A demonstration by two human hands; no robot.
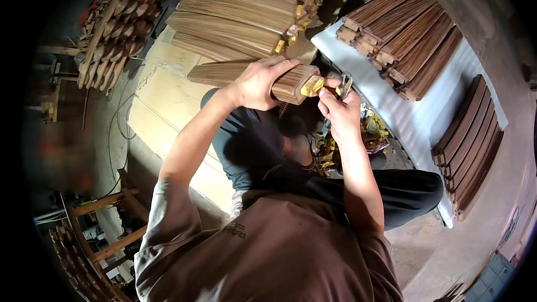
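Note:
My left hand [263,81] is wrapped over a brown, striped wooden slat [285,85], close to its right end. That end narrows to a squared tenon with yellow tape [311,85] on it. Beside the tenon is my right hand [342,109], its thumb and fingers closed at the taped tip. A small shiny metal tool with a loop-like shape [347,83] shows at the fingers of this hand; its exact kind is unclear. The slat's other end points left, over a pale board [168,98].
Similar slats with yellow-taped ends [240,11] lie stacked ahead. To the right, a white-covered surface [386,112] bears dark slats [405,36] and more curved slats [470,145]. Yellow scraps [372,126] gather below my right hand. Shaped wooden parts [120,33] are piled far left.

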